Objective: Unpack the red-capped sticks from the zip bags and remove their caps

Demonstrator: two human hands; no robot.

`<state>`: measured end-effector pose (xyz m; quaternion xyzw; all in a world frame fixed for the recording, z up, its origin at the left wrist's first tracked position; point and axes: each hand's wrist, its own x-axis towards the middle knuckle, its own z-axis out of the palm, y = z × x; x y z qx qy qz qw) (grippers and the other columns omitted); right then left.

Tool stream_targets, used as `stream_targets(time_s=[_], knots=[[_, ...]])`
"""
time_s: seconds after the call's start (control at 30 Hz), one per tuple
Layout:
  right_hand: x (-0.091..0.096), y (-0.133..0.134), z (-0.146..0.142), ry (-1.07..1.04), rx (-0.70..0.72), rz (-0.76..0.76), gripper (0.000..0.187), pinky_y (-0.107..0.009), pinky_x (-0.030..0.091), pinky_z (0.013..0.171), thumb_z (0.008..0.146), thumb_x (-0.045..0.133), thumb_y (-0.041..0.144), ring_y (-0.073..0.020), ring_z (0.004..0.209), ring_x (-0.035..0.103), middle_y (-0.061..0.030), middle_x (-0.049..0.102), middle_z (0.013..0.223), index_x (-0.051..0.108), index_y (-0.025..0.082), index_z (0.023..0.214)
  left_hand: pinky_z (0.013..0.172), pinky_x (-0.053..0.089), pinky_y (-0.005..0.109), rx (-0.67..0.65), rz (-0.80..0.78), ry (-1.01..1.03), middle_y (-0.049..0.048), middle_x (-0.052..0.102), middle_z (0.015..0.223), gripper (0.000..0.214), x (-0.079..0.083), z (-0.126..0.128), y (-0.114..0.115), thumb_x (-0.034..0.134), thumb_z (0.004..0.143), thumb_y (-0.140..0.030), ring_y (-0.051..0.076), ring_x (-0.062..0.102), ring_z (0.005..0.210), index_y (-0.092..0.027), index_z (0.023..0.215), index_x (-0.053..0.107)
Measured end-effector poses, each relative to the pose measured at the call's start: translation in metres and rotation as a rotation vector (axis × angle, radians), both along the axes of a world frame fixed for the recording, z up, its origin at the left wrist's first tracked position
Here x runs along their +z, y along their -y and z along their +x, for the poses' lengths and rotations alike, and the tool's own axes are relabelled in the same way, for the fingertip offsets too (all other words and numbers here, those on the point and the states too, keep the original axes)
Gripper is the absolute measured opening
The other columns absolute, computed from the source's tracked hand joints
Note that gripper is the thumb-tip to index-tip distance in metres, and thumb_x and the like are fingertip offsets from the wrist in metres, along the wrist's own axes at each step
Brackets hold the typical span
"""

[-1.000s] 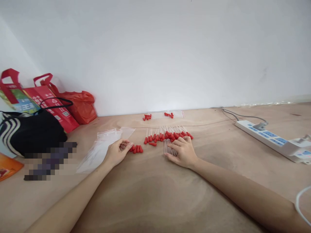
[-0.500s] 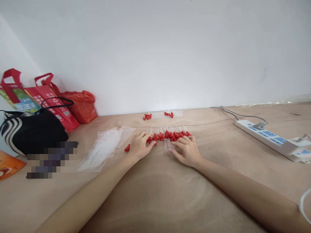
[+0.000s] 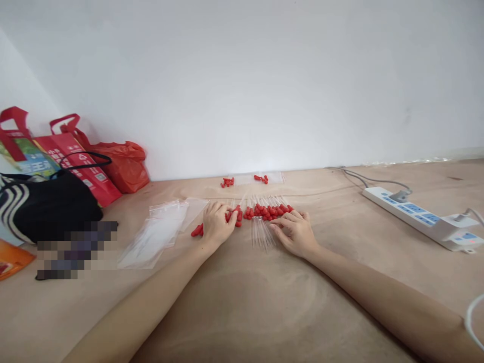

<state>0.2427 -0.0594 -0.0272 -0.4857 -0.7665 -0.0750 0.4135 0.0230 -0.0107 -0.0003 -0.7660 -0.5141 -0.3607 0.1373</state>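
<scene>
A row of droppers (image 3: 270, 212) with red rubber bulbs and thin clear stems lies on the wooden table. Most stems point away from me; a bunch of clear stems (image 3: 262, 234) points toward me. My left hand (image 3: 217, 224) is closed around several red-bulbed droppers (image 3: 236, 217) at the row's left end, thumb against the bulbs. Another red bulb (image 3: 196, 230) sticks out beside its little-finger side. At the row's right end rests my right hand (image 3: 297, 232), fingers curved by the bulbs and thumb apart, with nothing visibly held.
Clear zip bags (image 3: 151, 237) lie left of my left hand. Near the wall are two small red-bulb clusters (image 3: 228, 182) and a clear bag (image 3: 244, 178). A power strip (image 3: 419, 214) with cables stands right. Shopping bags (image 3: 79, 156) and a black bag (image 3: 56, 204) crowd the left.
My left hand has closed on several droppers and drawn them slightly left, leaving a gap in the row. My right thumb has shifted off the near clear stems.
</scene>
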Motion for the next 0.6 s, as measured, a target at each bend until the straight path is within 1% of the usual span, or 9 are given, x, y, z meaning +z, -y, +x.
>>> stream_targets(time_s=[0.07,0.13,0.2,0.27,0.33,0.43,0.53,0.6], knots=[[-0.001,0.000,0.001,-0.003,0.002,0.025,0.018,-0.032,0.027,0.073,0.081,0.049,0.032,-0.0141,0.072,0.050,-0.0018,0.060,0.073,0.065,0.024,0.084,0.073,0.038,0.033,-0.015,0.058,0.036,0.0031,0.059,0.077,0.013,0.002,-0.006,0.010,0.053,0.075,-0.028,0.019,0.052,0.079,-0.018,0.071,0.059],[0.000,0.000,0.002,-0.012,-0.004,0.073,0.023,-0.033,0.030,0.074,0.080,0.049,0.034,-0.0164,0.080,0.051,-0.0048,0.059,0.084,0.062,0.023,0.096,0.074,0.038,0.032,-0.071,0.089,0.032,0.0034,0.060,0.079,0.014,0.002,-0.013,0.023,0.052,0.076,-0.029,0.018,0.053,0.078,-0.018,0.072,0.060],[0.001,0.002,0.002,0.001,-0.002,0.142,0.036,-0.035,0.032,0.078,0.078,0.051,0.038,-0.0196,0.091,0.050,-0.0092,0.056,0.099,0.054,0.021,0.111,0.075,0.038,0.032,-0.168,0.084,-0.015,0.0032,0.061,0.080,0.014,0.001,-0.020,0.034,0.051,0.078,-0.030,0.017,0.054,0.078,-0.019,0.073,0.060],[0.003,0.004,0.001,0.069,0.032,0.195,0.046,-0.039,0.031,0.085,0.077,0.052,0.041,-0.0220,0.101,0.047,-0.0116,0.051,0.111,0.049,0.021,0.118,0.075,0.038,0.032,-0.282,0.076,-0.086,0.0028,0.063,0.080,0.013,-0.001,-0.025,0.043,0.051,0.078,-0.029,0.017,0.054,0.079,-0.020,0.075,0.061],[0.005,0.006,0.000,0.171,0.086,0.217,0.044,-0.042,0.027,0.092,0.076,0.053,0.042,-0.0228,0.106,0.044,-0.0101,0.049,0.117,0.050,0.024,0.117,0.074,0.038,0.032,-0.377,0.094,-0.155,0.0020,0.064,0.079,0.011,-0.003,-0.026,0.048,0.052,0.078,-0.027,0.016,0.054,0.079,-0.021,0.076,0.061],[0.005,0.008,-0.003,0.273,0.142,0.227,0.033,-0.045,0.021,0.096,0.077,0.053,0.041,-0.0224,0.109,0.043,-0.0059,0.052,0.117,0.056,0.028,0.108,0.073,0.038,0.032,-0.471,0.158,-0.242,0.0004,0.065,0.076,0.010,-0.004,-0.023,0.050,0.052,0.079,-0.026,0.016,0.055,0.076,-0.023,0.075,0.061],[0.004,0.007,-0.004,0.284,0.187,0.245,0.020,-0.045,0.019,0.096,0.080,0.052,0.037,-0.0198,0.106,0.046,-0.0021,0.058,0.109,0.061,0.030,0.095,0.075,0.038,0.032,-0.533,0.242,-0.284,-0.0010,0.065,0.075,0.008,-0.004,-0.021,0.050,0.053,0.079,-0.023,0.015,0.055,0.075,-0.023,0.077,0.061],[0.003,0.006,-0.005,0.273,0.216,0.250,0.015,-0.044,0.019,0.096,0.081,0.051,0.034,-0.0182,0.103,0.048,-0.0008,0.061,0.102,0.063,0.029,0.088,0.075,0.039,0.031,-0.564,0.291,-0.277,-0.0016,0.065,0.075,0.006,-0.003,-0.020,0.050,0.055,0.078,-0.021,0.015,0.054,0.076,-0.023,0.079,0.060]])
